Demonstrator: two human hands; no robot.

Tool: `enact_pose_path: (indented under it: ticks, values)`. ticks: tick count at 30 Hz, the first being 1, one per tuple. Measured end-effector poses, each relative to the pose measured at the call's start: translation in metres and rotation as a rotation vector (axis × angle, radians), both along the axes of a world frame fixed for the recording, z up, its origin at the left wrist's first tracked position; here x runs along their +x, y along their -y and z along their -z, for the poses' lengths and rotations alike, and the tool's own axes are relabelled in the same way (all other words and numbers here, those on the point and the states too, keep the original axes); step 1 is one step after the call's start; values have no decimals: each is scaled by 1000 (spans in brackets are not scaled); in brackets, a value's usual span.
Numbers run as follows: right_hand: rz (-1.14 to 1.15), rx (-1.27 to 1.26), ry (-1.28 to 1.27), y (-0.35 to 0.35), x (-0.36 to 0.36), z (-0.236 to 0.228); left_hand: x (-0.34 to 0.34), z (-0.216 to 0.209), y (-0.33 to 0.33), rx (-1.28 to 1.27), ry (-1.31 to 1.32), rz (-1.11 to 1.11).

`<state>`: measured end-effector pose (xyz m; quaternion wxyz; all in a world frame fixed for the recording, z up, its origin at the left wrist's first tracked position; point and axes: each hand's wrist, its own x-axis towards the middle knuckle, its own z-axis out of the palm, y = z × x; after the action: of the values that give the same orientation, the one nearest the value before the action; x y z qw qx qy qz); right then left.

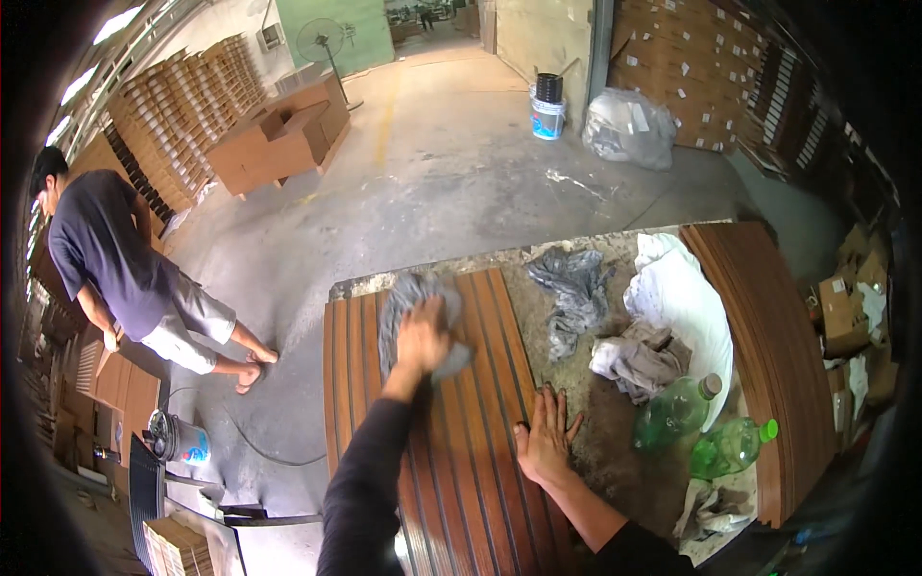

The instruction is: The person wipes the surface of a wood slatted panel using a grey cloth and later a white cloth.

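Note:
A slatted wooden panel (480,413) with dark grooves lies on the worktable, running from its far edge down toward me. My left hand (423,336), slightly blurred, presses a crumpled grey rag (396,312) against the panel's far part. The palm hides the middle of the cloth. My right hand (549,442) rests at the panel's right edge, fingers spread and nothing held. To its right are two green plastic bottles, one upright-necked bottle (672,415) and one bottle with a bright green cap (727,449).
Grey cloth (571,288), a brownish rag (643,357) and white cloth (680,293) lie on the table (600,422). Stacked brown boards (768,365) line its right side. A person (134,259) stands at left beside cartons; a bucket (180,439) is on the floor.

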<state>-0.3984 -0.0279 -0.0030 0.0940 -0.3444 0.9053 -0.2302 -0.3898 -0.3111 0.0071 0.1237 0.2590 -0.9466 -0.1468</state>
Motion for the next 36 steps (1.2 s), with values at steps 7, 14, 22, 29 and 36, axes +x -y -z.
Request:
enact_pose_path:
  ticks: [7, 14, 22, 29, 36]
  values:
    - [12, 38, -62, 4, 3, -10, 21, -16, -49, -80, -4, 76]
    - [24, 0, 27, 6, 6, -8, -40, -5, 9, -86, -29, -85]
    - [29, -21, 11, 0, 0, 3, 172, -24, -132, -96, 87, 126]
    - [6, -42, -38, 7, 1, 1, 243, -41, -182, -57, 110, -57]
    - [23, -6, -25, 0, 1, -9, 111, -10, -28, -94, 133, -116]
